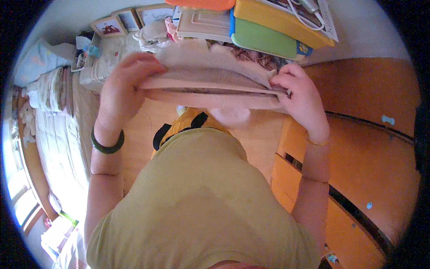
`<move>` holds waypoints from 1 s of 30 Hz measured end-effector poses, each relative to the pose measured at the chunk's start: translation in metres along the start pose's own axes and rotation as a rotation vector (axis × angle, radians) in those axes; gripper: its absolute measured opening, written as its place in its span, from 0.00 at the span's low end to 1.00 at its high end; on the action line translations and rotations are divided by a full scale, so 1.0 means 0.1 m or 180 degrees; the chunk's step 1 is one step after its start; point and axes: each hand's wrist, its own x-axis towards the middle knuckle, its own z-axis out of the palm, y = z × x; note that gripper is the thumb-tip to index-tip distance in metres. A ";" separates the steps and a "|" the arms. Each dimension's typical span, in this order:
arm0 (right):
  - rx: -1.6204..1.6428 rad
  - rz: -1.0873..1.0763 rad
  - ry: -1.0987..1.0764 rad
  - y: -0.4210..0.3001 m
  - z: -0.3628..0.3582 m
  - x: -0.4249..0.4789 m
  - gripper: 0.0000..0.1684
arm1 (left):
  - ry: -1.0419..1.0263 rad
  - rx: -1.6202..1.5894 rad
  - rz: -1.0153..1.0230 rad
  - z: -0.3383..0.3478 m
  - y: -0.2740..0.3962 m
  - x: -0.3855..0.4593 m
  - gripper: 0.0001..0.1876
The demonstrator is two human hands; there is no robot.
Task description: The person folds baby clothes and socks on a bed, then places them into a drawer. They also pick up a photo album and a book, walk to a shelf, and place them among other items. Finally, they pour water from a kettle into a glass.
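A pinkish-beige piece of cloth (215, 72) with fine pattern lines is stretched sideways in front of me. Along its near edge runs a long, narrow slit-like opening, so the edge looks like two layers. My left hand (126, 85), slightly blurred and with a dark green bangle at the wrist, grips the cloth's left end. At the right end, my right hand (300, 94) pinches a corner between thumb and fingers; a thin bracelet circles that wrist. The cloth hides part of what lies behind it.
A bed (55, 141) with folded textiles (55, 89) stands on the left. Ahead are picture frames (109, 27), a small basket (84, 55) and a green bin or lid (265, 40). Wooden cabinet fronts (366, 161) line the right. A pale, fuzzy object (231, 116) lies low beyond my legs.
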 end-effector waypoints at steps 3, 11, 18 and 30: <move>0.0226 0.0341 0.0148 -0.09 0.00 -0.06 0.16 | -0.0405 -0.0965 -0.0032 -0.01 0.18 -0.04 0.17; 0.0070 0.0212 -0.0108 0.11 -0.19 -0.29 0.11 | -0.0438 -0.0900 -0.0002 0.02 0.22 0.03 0.16; -0.0226 -0.0098 0.0158 0.04 -0.32 -0.33 0.16 | -0.0544 -0.1127 -0.0482 0.07 0.28 -0.13 0.13; 0.1558 0.0834 0.0643 0.30 -0.40 -0.42 0.07 | -0.0432 -0.1233 -0.1043 0.11 0.47 -0.01 0.07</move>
